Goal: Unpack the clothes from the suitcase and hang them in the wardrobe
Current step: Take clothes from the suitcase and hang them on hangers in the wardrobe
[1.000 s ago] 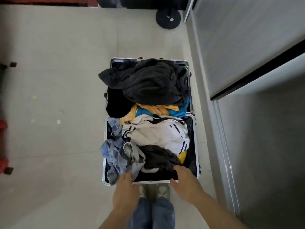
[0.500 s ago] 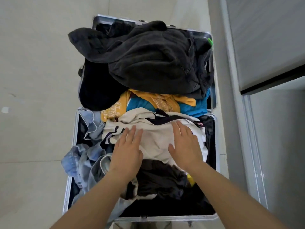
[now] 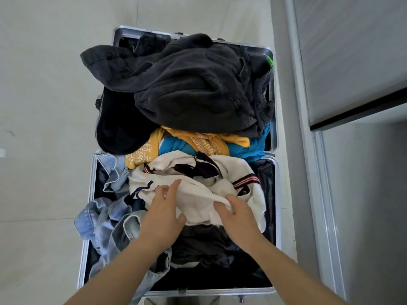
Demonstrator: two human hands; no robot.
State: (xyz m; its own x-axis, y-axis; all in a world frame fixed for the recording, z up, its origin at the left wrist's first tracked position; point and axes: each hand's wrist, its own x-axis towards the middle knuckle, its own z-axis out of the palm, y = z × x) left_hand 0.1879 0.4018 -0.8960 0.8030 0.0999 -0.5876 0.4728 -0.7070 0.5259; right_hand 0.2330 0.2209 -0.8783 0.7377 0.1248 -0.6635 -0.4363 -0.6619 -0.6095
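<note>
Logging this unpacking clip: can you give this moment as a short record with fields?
container: suitcase, open flat on the floor, both halves full
handled: white garment, near half
left hand: fingers rest on it
right hand: grips a fold of it
far half: black clothes over a yellow garment
near left: denim hanging over the rim

Single head view, wide-angle, steeply downward; close above open suitcase [image 3: 220, 291]
</note>
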